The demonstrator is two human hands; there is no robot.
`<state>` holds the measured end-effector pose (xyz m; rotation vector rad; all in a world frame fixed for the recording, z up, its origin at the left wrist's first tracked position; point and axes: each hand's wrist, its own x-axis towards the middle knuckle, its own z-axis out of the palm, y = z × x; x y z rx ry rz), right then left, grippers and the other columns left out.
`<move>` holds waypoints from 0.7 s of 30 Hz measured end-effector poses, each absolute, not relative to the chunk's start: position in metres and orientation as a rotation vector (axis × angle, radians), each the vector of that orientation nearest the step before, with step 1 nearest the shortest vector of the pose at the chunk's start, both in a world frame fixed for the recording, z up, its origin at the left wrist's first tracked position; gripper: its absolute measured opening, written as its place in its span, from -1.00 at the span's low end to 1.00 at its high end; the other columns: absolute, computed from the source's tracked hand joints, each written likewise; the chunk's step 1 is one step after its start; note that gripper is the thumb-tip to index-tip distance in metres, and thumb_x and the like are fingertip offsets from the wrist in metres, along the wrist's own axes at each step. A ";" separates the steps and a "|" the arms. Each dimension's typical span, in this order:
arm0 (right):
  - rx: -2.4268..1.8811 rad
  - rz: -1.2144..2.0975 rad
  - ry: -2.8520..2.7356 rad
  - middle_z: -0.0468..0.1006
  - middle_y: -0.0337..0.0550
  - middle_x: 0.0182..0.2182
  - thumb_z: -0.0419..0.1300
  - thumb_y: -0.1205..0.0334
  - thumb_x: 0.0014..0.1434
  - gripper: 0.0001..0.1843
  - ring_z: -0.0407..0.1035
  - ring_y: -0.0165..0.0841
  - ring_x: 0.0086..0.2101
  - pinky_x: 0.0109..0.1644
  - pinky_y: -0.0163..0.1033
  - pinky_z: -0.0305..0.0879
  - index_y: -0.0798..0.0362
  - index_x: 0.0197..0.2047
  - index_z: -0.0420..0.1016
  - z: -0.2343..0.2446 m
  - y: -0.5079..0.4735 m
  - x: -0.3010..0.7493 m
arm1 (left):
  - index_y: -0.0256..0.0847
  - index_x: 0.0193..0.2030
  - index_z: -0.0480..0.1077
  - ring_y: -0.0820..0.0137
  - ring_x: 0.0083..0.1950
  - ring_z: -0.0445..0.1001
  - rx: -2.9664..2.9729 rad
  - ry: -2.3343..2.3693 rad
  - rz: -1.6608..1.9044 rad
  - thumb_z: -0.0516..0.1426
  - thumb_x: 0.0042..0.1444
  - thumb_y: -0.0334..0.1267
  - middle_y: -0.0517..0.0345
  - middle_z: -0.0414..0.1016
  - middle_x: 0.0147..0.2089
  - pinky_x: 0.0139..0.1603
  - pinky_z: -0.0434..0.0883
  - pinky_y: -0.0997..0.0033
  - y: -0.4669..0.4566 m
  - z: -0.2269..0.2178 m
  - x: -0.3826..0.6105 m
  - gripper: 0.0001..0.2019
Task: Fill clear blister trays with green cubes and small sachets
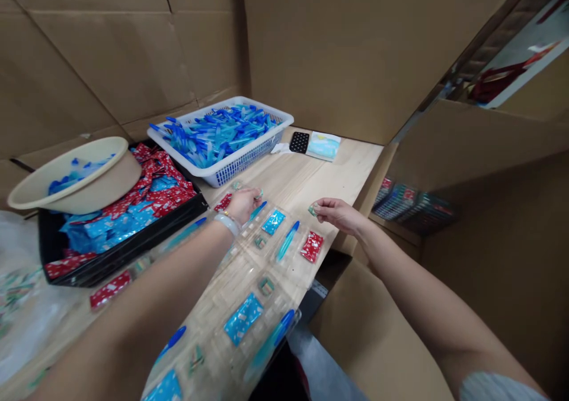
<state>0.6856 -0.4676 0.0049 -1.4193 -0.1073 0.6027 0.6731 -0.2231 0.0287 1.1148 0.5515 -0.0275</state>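
My left hand, with a white band on its wrist, reaches over a clear plastic blister tray on the pale wooden table. Its fingertips pinch a small greenish packet. My right hand holds a similar small packet between finger and thumb, just above the tray's far corner. The tray's cells hold blue sachets, red sachets, blue-tipped plastic tubes and small green packets. My left forearm hides part of the tray.
A white plastic basket holds many blue plastic tubes. A beige bowl rests on a black tray of red and blue sachets. Cardboard walls surround the table. A black square object and a pale packet lie behind.
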 end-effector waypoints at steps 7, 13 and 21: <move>-1.441 0.673 -0.147 0.40 -0.29 -0.57 0.32 0.22 -0.23 -0.77 0.22 -0.56 -0.58 -0.46 -0.37 0.15 0.13 -0.46 0.43 -0.002 -0.474 0.688 | -0.33 -0.56 0.26 0.59 -0.58 0.28 1.164 0.557 -0.079 0.08 -0.11 -0.54 0.23 0.28 -0.60 -0.50 0.30 0.59 -0.240 0.022 0.681 -0.89; -1.502 0.683 -0.188 0.42 -0.27 -0.58 0.29 0.24 -0.18 -0.81 0.22 -0.56 -0.59 -0.50 -0.39 0.14 0.13 -0.45 0.45 -0.003 -0.475 0.689 | -0.34 -0.51 0.31 0.57 -0.53 0.33 1.039 0.525 -0.159 0.06 -0.05 -0.55 0.18 0.33 -0.56 -0.50 0.34 0.61 -0.222 0.045 0.637 -0.89; -1.556 0.776 -0.333 0.40 -0.29 -0.58 0.24 0.20 -0.12 -0.80 0.22 -0.54 -0.58 -0.46 -0.38 0.16 0.12 -0.39 0.43 0.005 -0.465 0.663 | -0.30 -0.43 0.37 0.54 -0.51 0.37 1.024 0.718 -0.147 0.01 0.03 -0.51 0.14 0.40 -0.50 -0.50 0.40 0.61 -0.170 0.066 0.547 -0.85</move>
